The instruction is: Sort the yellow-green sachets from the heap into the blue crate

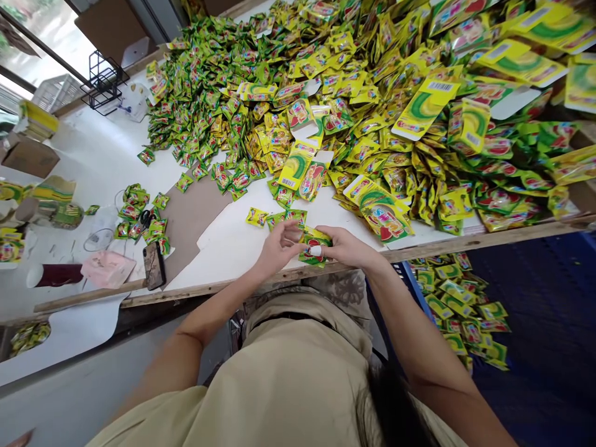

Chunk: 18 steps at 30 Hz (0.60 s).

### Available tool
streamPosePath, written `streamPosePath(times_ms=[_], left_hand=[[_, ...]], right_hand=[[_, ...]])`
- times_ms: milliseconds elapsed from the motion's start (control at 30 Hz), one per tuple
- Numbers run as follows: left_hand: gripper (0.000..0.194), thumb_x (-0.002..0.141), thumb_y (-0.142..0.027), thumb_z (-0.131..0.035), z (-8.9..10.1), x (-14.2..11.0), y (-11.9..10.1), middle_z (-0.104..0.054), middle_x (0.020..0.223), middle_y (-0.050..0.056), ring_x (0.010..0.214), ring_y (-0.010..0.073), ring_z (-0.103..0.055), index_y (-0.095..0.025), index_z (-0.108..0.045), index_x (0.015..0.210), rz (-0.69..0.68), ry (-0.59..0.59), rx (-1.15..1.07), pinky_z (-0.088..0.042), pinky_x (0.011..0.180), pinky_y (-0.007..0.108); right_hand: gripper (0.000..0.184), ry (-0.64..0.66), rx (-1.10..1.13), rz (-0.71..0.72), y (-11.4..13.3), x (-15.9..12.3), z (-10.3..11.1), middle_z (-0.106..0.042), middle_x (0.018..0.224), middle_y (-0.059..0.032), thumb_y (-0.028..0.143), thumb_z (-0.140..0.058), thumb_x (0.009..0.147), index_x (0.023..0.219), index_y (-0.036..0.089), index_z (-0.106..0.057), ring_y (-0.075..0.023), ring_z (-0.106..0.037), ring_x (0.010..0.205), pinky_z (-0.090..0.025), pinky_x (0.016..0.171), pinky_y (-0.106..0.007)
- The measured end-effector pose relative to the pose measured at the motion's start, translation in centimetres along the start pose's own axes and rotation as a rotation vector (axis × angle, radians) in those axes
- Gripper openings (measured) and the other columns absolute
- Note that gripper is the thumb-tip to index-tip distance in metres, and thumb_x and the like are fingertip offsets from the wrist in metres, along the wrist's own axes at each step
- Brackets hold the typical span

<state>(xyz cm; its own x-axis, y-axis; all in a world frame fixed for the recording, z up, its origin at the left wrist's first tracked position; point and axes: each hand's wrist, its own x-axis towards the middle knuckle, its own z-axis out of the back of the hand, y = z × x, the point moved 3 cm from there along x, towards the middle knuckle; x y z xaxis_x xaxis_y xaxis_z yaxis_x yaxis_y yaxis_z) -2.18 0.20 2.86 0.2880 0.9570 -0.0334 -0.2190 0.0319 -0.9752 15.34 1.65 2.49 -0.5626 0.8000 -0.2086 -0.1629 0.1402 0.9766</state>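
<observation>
Close to the table's front edge, my left hand (279, 246) and my right hand (348, 246) meet at small green and yellow candy packets (313, 237). The fingers of my right hand are closed on the packets from the right. A white covering (316, 251) shows at my right thumb tip. My left thumb and fingers pinch at the left side of the packets; the exact contact is partly hidden. Just beyond my left hand lie more green packets (298, 215) and a single yellow packet (256, 216). A printed card box (379, 208) lies to the right of my right hand.
A large heap of packets (223, 87) and flat boxes (426, 105) covers the back and right of the table. On the left are a phone (154, 265), scissors (146, 218), a jar (67, 214) and a pink pack (108, 268). A blue crate (535, 310) with filled boxes stands below right.
</observation>
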Motion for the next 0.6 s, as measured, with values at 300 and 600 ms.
streamPosePath(times_ms=[300, 600], left_hand=[[0.033, 0.071, -0.045, -0.071, -2.4, 1.2, 1.2, -0.06, 0.075, 0.001, 0.067, 0.0139, -0.058, -0.019, -0.056, 0.085, 0.214, -0.162, -0.268, -0.052, 0.068, 0.033], [0.058, 0.075, -0.034, -0.069, 1.0, 11.5, -1.3, -0.045, 0.13, 0.016, 0.127, 0.0309, -0.041, -0.019, -0.041, 0.123, -0.081, -0.388, 0.567, -0.037, 0.103, 0.047]], right_hand=[[0.036, -0.43, 0.205, 0.043, -2.1, 0.1, -1.4, -0.061, 0.085, -0.0002, 0.045, -0.068, 0.072, 0.094, 0.021, -0.051, -0.0166, -0.056, 0.075, -0.049, 0.069, -0.029], [0.033, -0.666, 0.056, 0.015, -2.5, -0.4, 0.3, -0.06, 0.082, -0.0014, 0.045, -0.064, 0.073, 0.089, 0.022, -0.047, -0.0176, -0.055, 0.07, -0.048, 0.061, -0.031]])
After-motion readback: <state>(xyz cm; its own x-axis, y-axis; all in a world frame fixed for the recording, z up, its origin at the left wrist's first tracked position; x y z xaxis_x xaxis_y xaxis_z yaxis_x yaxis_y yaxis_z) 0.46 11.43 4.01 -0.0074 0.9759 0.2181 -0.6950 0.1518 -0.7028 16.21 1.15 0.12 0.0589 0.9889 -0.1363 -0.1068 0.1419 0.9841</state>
